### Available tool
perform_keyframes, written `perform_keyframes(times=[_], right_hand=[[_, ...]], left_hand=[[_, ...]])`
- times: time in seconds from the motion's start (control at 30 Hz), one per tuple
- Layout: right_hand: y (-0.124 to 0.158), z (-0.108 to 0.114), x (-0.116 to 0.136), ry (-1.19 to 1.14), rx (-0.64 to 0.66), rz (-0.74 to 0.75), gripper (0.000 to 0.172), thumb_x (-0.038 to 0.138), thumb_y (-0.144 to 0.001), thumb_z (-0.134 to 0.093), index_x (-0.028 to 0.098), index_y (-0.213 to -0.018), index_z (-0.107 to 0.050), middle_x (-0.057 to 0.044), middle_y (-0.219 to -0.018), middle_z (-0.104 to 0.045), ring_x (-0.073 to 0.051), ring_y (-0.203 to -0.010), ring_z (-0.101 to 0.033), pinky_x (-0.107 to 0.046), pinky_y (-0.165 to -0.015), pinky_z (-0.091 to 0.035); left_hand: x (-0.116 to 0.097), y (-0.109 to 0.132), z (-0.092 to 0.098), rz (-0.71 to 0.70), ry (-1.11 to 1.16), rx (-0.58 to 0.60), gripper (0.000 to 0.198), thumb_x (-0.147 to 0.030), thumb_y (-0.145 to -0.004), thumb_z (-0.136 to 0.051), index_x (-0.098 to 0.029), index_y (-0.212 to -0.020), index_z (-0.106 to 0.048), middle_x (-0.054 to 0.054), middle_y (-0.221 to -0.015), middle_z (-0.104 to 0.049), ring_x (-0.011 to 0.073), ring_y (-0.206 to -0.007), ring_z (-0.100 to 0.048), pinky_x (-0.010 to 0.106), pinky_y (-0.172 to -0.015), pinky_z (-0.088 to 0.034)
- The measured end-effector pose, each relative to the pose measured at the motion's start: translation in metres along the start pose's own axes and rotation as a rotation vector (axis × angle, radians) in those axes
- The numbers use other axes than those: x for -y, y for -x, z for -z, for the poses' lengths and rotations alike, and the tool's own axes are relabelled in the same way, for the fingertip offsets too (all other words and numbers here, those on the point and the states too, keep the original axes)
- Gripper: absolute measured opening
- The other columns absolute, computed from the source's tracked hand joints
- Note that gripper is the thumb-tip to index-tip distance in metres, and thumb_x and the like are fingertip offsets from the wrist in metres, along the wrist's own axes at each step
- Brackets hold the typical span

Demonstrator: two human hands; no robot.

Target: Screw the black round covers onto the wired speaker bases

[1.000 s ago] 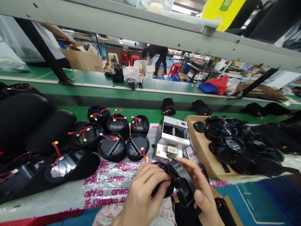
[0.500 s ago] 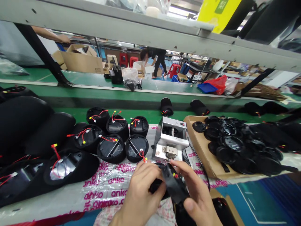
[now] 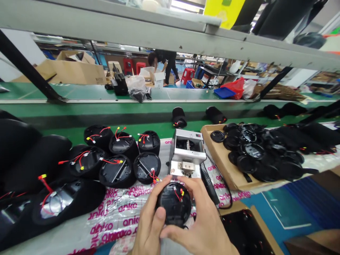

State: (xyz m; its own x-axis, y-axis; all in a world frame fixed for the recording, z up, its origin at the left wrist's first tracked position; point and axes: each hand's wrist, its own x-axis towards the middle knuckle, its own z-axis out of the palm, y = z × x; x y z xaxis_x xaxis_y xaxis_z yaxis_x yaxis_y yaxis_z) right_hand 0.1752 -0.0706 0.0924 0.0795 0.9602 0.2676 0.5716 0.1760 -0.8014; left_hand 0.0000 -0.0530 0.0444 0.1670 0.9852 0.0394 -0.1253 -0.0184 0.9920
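Observation:
Both hands clasp one round black housing (image 3: 175, 204), its face turned up with short red and yellow connectors near the middle. My left hand (image 3: 151, 221) wraps its left side, the thumb on the rim. Around the right side and lower edge curves my right hand (image 3: 199, 219). Just beyond the fingers stands a silver metal machine (image 3: 188, 150). Several black cylinders with red wires stand to its left, among them one with a bar across its face (image 3: 147, 167). Right of the machine, a cardboard tray (image 3: 216, 152) holds round black covers (image 3: 253, 150).
Printed plastic sheeting (image 3: 119, 212) covers the bench. A black cable (image 3: 228, 193) curves right of the machine. At the lower right is an open box (image 3: 261, 226) of black parts. A shelf beam (image 3: 132, 26) crosses above. Beyond the bench, a person (image 3: 167, 62) bends over a white box.
The housing now faces up between both hands, and the black strap-like piece seen in front of it earlier no longer shows. The view has shifted slightly to the right.

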Motion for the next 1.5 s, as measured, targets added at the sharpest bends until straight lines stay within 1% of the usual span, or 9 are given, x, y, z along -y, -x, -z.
perform_keyframes(times=[0.07, 0.17, 0.23, 0.53, 0.67, 0.83, 1.0, 1.27, 1.5], right_hand=[[-0.001, 0.005, 0.0, -0.1, 0.054, -0.029, 0.086, 0.092, -0.086, -0.076, 0.047, -0.157, -0.057, -0.004, -0.139, -0.068, -0.031, -0.123, -0.074, -0.041, -0.104, -0.063], [0.002, 0.003, -0.014, -0.298, 0.06, -0.087, 0.047, 0.065, -0.113, -0.06, 0.045, -0.155, -0.06, -0.001, -0.144, -0.067, -0.022, -0.129, -0.067, -0.031, -0.115, -0.054], [0.008, -0.007, -0.028, -0.407, 0.013, -0.153, 0.037, 0.052, -0.117, -0.056, 0.043, -0.153, -0.062, 0.0, -0.147, -0.067, -0.019, -0.134, -0.065, -0.027, -0.119, -0.05], [0.034, -0.036, -0.04, -0.608, -0.112, -0.272, 0.049, 0.064, -0.11, -0.066, 0.036, -0.15, -0.066, -0.004, -0.149, -0.072, -0.022, -0.138, -0.07, -0.029, -0.119, -0.056], [0.039, -0.039, -0.036, -0.664, -0.196, -0.258, 0.04, 0.053, -0.109, -0.072, 0.038, -0.146, -0.072, -0.004, -0.146, -0.076, -0.021, -0.137, -0.073, -0.028, -0.118, -0.06], [0.046, -0.049, -0.031, -0.69, -0.27, -0.333, 0.035, 0.047, -0.109, -0.074, 0.035, -0.142, -0.073, -0.007, -0.143, -0.077, -0.024, -0.136, -0.073, -0.037, -0.122, -0.061], [0.043, -0.048, -0.027, -0.74, -0.291, -0.359, 0.034, 0.045, -0.106, -0.079, 0.033, -0.138, -0.075, -0.005, -0.139, -0.08, -0.02, -0.13, -0.076, -0.029, -0.117, -0.062], [0.028, -0.036, -0.021, -0.764, -0.303, -0.351, 0.036, 0.049, -0.099, -0.087, 0.033, -0.13, -0.078, -0.003, -0.132, -0.085, -0.017, -0.126, -0.08, -0.023, -0.113, -0.063], [0.034, -0.036, -0.015, -0.598, -0.323, -0.291, 0.025, 0.037, -0.104, -0.08, 0.036, -0.129, -0.086, -0.004, -0.137, -0.085, -0.021, -0.13, -0.08, -0.034, -0.117, -0.064]], left_hand=[[0.006, -0.005, 0.002, 0.021, -0.021, 0.041, 0.059, -0.061, -0.115, -0.053, -0.028, -0.162, -0.067, 0.011, -0.174, -0.061, 0.034, -0.164, -0.056, 0.048, -0.14, -0.044], [0.015, -0.016, 0.006, -0.037, -0.073, 0.12, 0.056, -0.058, -0.117, -0.05, -0.027, -0.159, -0.069, 0.012, -0.167, -0.068, 0.0342, -0.157, -0.063, 0.048, -0.136, -0.048], [0.02, -0.019, 0.008, -0.06, -0.095, 0.15, 0.055, -0.058, -0.116, -0.052, -0.027, -0.159, -0.07, 0.012, -0.164, -0.07, 0.0345, -0.152, -0.067, 0.048, -0.132, -0.051], [0.012, 0.006, -0.022, -0.032, 0.033, -0.255, 0.061, -0.078, -0.107, -0.061, -0.026, -0.139, -0.072, 0.012, -0.158, -0.073, 0.0327, -0.149, -0.068, 0.043, -0.123, -0.058], [0.009, 0.015, -0.028, 0.03, 0.047, -0.332, 0.063, -0.078, -0.109, -0.058, -0.026, -0.141, -0.07, 0.012, -0.159, -0.072, 0.032, -0.151, -0.067, 0.044, -0.122, -0.059], [0.005, 0.011, -0.035, 0.043, 0.13, -0.354, 0.053, -0.074, -0.109, -0.062, -0.026, -0.131, -0.07, 0.01, -0.153, -0.077, 0.03, -0.144, -0.072, 0.042, -0.115, -0.063], [-0.004, 0.002, -0.037, 0.1, 0.199, -0.318, 0.045, -0.069, -0.107, -0.07, -0.026, -0.121, -0.069, 0.007, -0.144, -0.081, 0.0285, -0.138, -0.076, 0.04, -0.113, -0.062], [-0.021, -0.008, -0.004, 0.317, 0.294, -0.165, 0.033, -0.051, -0.099, -0.081, -0.024, -0.113, -0.069, 0.011, -0.149, -0.08, 0.0362, -0.137, -0.078, 0.045, -0.108, -0.067], [0.019, 0.006, -0.01, 0.056, 0.157, -0.267, 0.04, -0.057, -0.111, -0.066, -0.024, -0.133, -0.072, 0.012, -0.158, -0.075, 0.0326, -0.145, -0.073, 0.045, -0.116, -0.064]])
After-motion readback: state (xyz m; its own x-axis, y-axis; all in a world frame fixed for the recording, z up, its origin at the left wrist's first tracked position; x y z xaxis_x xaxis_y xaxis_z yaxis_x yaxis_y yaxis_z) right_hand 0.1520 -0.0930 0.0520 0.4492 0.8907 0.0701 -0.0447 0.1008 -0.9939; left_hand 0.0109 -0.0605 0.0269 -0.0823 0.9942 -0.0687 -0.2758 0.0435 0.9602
